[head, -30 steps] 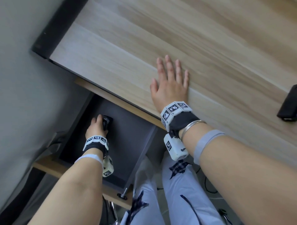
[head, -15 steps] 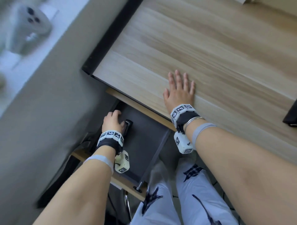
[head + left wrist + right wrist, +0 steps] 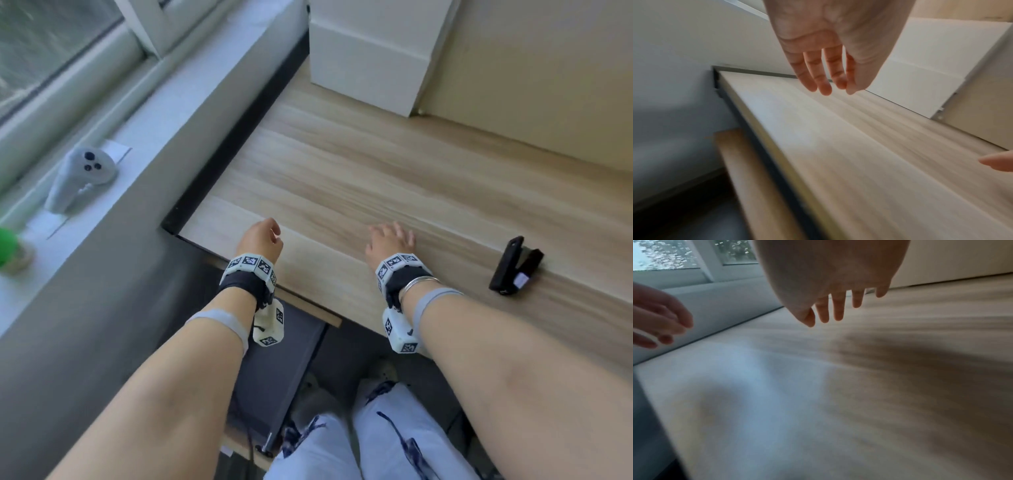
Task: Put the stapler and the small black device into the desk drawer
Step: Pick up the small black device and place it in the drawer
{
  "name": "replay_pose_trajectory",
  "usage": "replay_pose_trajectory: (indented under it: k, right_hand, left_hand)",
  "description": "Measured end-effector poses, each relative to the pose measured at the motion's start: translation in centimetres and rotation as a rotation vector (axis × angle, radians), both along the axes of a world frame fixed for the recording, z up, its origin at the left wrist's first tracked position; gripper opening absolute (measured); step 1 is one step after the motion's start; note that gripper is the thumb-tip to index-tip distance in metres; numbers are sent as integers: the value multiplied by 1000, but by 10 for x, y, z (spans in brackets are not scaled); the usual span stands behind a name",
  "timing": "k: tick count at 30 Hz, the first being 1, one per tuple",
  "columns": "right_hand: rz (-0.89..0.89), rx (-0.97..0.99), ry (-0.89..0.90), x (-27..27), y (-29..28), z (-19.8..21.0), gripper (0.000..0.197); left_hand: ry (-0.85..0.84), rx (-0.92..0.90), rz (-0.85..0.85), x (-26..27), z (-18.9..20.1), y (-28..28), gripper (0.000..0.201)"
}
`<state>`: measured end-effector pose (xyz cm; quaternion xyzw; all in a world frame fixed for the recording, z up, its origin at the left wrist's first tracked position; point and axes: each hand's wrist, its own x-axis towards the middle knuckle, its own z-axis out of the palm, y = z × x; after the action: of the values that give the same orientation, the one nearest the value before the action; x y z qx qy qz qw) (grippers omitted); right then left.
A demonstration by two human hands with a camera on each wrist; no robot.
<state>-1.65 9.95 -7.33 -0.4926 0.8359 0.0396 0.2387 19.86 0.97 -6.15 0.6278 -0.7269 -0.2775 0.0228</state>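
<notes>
A black stapler point(image 3: 515, 265) lies on the wooden desk point(image 3: 376, 178) at the right, near the front edge. My right hand point(image 3: 390, 238) hovers over the desk to the stapler's left, fingers point(image 3: 838, 308) straight and holding nothing. Above the desk's front left corner, my left hand point(image 3: 262, 240) is empty, its fingers point(image 3: 824, 76) hanging loosely. The dark grey drawer point(image 3: 284, 370) stands pulled out below the desk edge. My left forearm covers most of its inside, and the small black device is not visible.
A white box point(image 3: 370, 58) stands at the back of the desk. On the windowsill to the left lie a white controller point(image 3: 80, 178) and a green object point(image 3: 7, 245). My legs in white trousers point(image 3: 342, 445) are beside the drawer.
My left hand has come up out of the drawer without the small black device it held there and is now over the desk. My right hand has lifted off the desk top.
</notes>
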Motion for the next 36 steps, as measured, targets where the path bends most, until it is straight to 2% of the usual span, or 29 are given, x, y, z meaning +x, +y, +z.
replay_pose_trajectory:
  k: [5, 11, 15, 19, 22, 26, 29, 36]
  right_hand:
    - [-197, 43, 101, -78, 33, 19, 51]
    - [-464, 42, 189, -146, 87, 18, 51]
    - [-656, 4, 137, -169, 109, 8, 57]
    - [-879, -4, -5, -182, 115, -1, 76]
    - [-1010, -62, -103, -186, 114, -7, 72]
    - [-1065, -59, -186, -191, 111, -7, 62]
    - [-1092, -39, -261, -193, 111, -2, 62]
    - [-884, 51, -136, -187, 113, 1, 63]
  left_hand:
    - [20, 39, -123, -82, 1, 10, 21]
    - [46, 71, -289, -166, -11, 29, 21]
    - [65, 85, -335, -202, -21, 42, 21]
    - [35, 111, -374, -220, -29, 52, 22]
    - [30, 112, -380, -223, -33, 55, 22]
    - [22, 122, -393, -223, -34, 57, 22]
    - [25, 119, -387, -222, -34, 55, 23]
    - [21, 115, -378, -214, -30, 53, 22]
